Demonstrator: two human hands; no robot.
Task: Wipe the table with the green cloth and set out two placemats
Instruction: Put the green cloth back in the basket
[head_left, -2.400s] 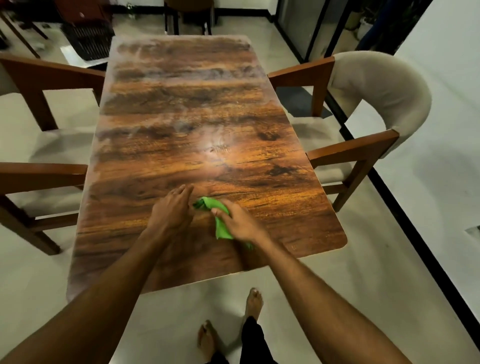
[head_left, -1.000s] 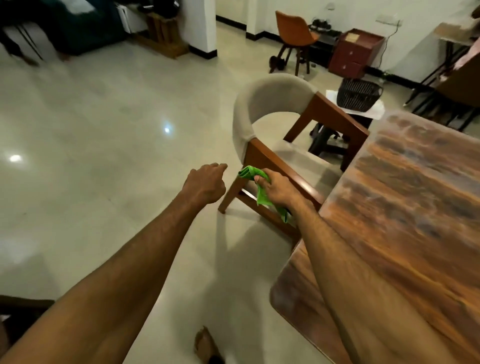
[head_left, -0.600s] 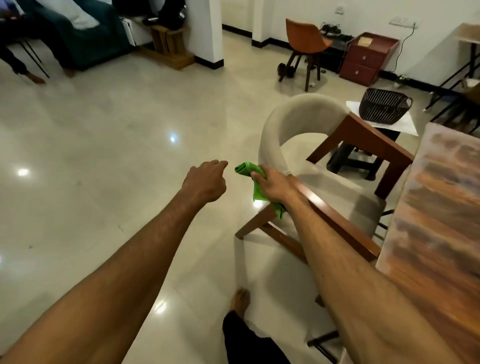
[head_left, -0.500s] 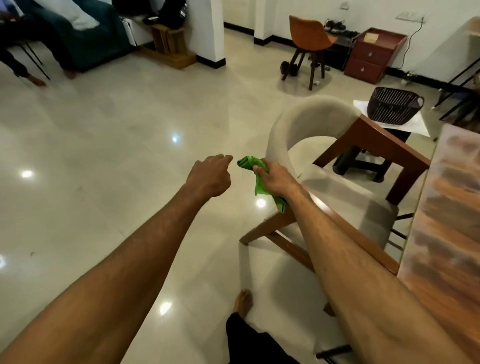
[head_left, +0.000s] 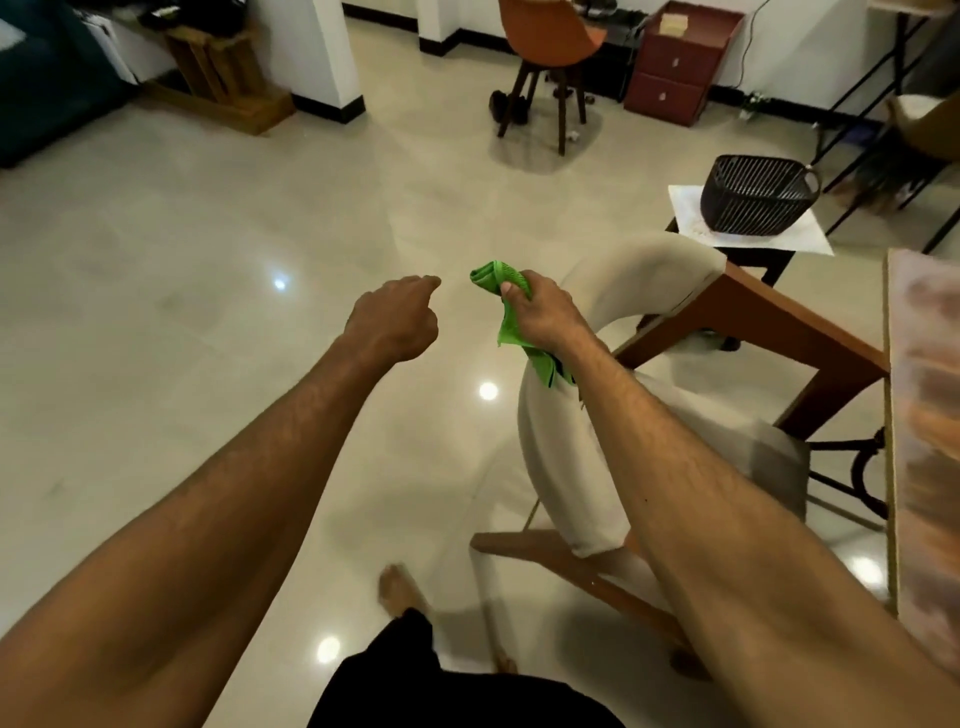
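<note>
My right hand grips the bunched green cloth, which sticks out above my thumb and hangs below my wrist. The hand is in the air over the curved back of a beige armchair. My left hand is a loose fist with nothing in it, a little to the left of the cloth. Only a strip of the wooden table shows at the right edge. No placemats are in view.
A black basket sits on a white sheet on a small stand beyond the armchair. An orange chair and a red drawer unit stand by the far wall. Glossy tiled floor spreads to the left. My bare foot is below.
I have turned away from the table toward the room on its left. My right hand has carried the green cloth off the tabletop to above the armchair's back. My left hand closed.
</note>
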